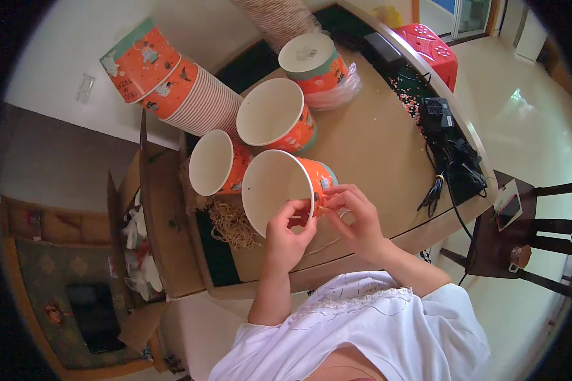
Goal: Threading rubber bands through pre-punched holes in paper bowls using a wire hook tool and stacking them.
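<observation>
A large orange paper bucket (pixel 276 190) with a white inside lies tilted at the table's near edge, its mouth toward the left. My left hand (pixel 289 232) is closed on its rim, thumb outside and fingers curled at the edge. Against the bucket's outer side, my right hand (pixel 356 219) is pinched on a thin beige string (pixel 327 244), part of which trails below onto the table. The fingertips of both hands nearly meet, and they hide the spot where the string meets the bucket. A tangled bundle of similar string (pixel 232 223) lies to the left.
Two more open buckets (pixel 270 111) (pixel 211 162) stand behind, beside a tall leaning stack of buckets (pixel 194 95). An upturned bucket (pixel 308 54) sits in clear plastic. Black cables (pixel 435 190), an adapter (pixel 436 113) and scattered beads (pixel 407 95) line the right edge. A cardboard box (pixel 165 216) stands left.
</observation>
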Demonstrator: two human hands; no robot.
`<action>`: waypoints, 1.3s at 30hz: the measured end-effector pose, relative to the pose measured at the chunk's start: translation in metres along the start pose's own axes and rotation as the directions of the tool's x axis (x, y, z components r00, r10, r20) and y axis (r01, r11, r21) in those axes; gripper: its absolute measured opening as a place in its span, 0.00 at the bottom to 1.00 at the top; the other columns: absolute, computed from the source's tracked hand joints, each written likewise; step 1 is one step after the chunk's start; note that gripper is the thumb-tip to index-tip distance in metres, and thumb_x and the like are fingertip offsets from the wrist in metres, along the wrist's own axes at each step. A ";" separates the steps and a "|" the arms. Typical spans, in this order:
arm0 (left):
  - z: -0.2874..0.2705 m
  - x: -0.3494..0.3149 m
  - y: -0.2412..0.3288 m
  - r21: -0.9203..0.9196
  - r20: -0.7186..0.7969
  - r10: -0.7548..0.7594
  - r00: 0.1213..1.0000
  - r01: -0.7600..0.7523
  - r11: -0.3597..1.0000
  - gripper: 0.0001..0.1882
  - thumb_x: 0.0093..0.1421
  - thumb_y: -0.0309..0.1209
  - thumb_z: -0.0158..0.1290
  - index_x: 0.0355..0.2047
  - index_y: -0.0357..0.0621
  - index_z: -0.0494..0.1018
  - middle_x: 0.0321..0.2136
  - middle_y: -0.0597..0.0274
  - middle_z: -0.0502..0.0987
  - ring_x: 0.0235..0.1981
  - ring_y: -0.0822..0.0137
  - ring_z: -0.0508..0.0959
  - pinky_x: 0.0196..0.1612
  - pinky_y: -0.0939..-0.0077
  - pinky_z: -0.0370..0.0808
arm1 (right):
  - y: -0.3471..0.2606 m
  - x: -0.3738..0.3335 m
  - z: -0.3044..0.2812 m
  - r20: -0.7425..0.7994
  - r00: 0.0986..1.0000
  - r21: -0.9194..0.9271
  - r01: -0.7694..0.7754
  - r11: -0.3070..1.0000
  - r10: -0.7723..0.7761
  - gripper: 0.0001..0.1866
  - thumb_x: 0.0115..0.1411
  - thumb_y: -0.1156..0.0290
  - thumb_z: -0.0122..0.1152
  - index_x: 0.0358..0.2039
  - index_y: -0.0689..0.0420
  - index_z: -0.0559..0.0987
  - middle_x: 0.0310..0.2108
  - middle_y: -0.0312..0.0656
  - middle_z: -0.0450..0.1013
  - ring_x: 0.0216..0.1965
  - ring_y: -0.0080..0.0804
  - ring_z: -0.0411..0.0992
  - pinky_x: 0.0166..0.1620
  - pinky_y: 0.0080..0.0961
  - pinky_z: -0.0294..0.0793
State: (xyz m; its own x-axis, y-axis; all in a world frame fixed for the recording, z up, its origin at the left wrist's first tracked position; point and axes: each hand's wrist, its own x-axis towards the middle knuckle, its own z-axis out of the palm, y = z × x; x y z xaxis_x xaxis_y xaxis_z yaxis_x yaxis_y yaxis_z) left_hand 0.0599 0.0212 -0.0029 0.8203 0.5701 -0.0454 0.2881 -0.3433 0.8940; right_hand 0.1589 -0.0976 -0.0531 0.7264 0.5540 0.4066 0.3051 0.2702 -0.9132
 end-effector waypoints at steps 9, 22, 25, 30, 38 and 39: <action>0.004 -0.001 0.003 0.032 0.039 0.074 0.996 -0.075 0.997 0.15 0.50 0.19 0.56 0.41 0.37 0.74 0.35 0.58 0.75 0.33 0.70 0.78 0.37 0.78 0.76 | 0.003 0.001 -0.005 0.026 1.000 -0.067 0.008 0.998 -0.006 0.07 0.50 0.83 0.61 0.30 0.62 0.73 0.43 0.46 0.70 0.37 0.31 0.75 0.38 0.24 0.77; 0.003 -0.001 0.008 0.077 0.145 0.105 0.984 -0.117 0.990 0.16 0.54 0.23 0.55 0.44 0.37 0.73 0.35 0.56 0.76 0.33 0.67 0.79 0.36 0.76 0.77 | 0.007 0.001 -0.006 0.075 0.997 -0.050 -0.016 0.999 0.020 0.08 0.51 0.82 0.61 0.31 0.60 0.74 0.36 0.44 0.73 0.37 0.37 0.75 0.37 0.27 0.75; 0.000 -0.004 0.006 0.157 0.099 0.112 0.989 -0.127 0.979 0.17 0.53 0.22 0.54 0.45 0.37 0.73 0.35 0.56 0.76 0.33 0.67 0.79 0.36 0.75 0.77 | 0.008 -0.003 -0.005 0.079 0.993 -0.009 -0.090 0.996 0.090 0.06 0.56 0.81 0.57 0.34 0.63 0.72 0.32 0.40 0.72 0.33 0.25 0.72 0.36 0.20 0.74; -0.001 -0.005 0.003 0.121 0.046 0.092 0.995 -0.097 0.988 0.18 0.52 0.20 0.53 0.45 0.37 0.73 0.36 0.56 0.77 0.34 0.68 0.80 0.37 0.76 0.78 | -0.004 0.002 -0.005 0.221 0.906 0.035 -0.377 0.925 0.361 0.04 0.61 0.78 0.53 0.36 0.61 0.73 0.24 0.32 0.70 0.24 0.12 0.65 0.25 0.13 0.64; -0.005 -0.004 0.006 0.110 0.021 0.077 0.997 -0.078 0.991 0.17 0.52 0.19 0.53 0.44 0.36 0.74 0.38 0.56 0.77 0.36 0.67 0.80 0.40 0.77 0.77 | 0.005 0.006 0.000 0.167 0.951 0.111 -0.281 0.953 0.261 0.04 0.59 0.77 0.56 0.35 0.61 0.74 0.32 0.36 0.69 0.32 0.19 0.70 0.29 0.15 0.71; -0.005 -0.005 0.007 0.114 0.021 0.078 0.997 -0.079 0.990 0.17 0.52 0.19 0.53 0.45 0.36 0.74 0.38 0.56 0.77 0.36 0.66 0.80 0.41 0.77 0.77 | 0.005 0.006 0.000 0.171 0.950 0.083 -0.276 0.957 0.260 0.04 0.59 0.77 0.56 0.35 0.61 0.74 0.34 0.37 0.68 0.33 0.21 0.71 0.30 0.16 0.72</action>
State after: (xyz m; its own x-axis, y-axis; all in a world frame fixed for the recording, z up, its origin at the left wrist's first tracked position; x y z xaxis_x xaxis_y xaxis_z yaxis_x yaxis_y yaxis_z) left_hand 0.0557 0.0199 0.0054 0.8504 0.5260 0.0146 0.2763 -0.4701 0.8383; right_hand 0.1644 -0.0927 -0.0548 0.6641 0.7316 0.1542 0.0399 0.1712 -0.9844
